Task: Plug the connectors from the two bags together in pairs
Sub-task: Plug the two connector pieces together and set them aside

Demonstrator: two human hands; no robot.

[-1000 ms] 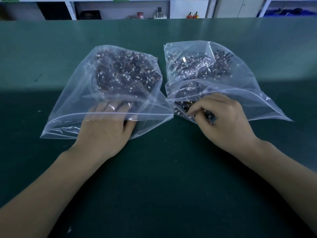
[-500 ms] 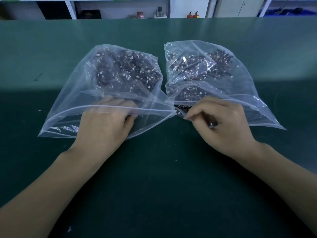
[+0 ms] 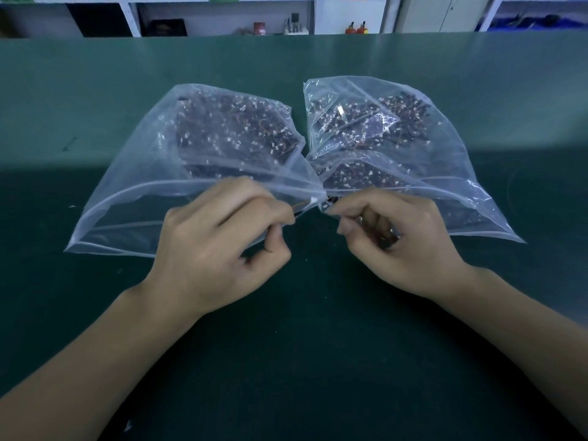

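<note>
Two clear bags (image 3: 197,173) lay mouths-toward-her on the green bench (image 3: 95,90), handy; left hand (image 3: 219,237) pinched a wired connector (image 3: 313,201) at twelve o'clock; right hand (image 3: 391,237) pinched its mate (image 3: 327,205), nearly touching, ready to plug.

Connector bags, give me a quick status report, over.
Left hand pinches a wired connector; right hand pinches another. Not seen mated. Left bag, right bag open, full. Nothing blocking.

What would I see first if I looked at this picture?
Two clear bags full of tiny dark wired connectors lie side by side on the green table, the left bag and the right bag. Just in front, the left hand and right hand each pinch a connector, nearly touching.
</note>
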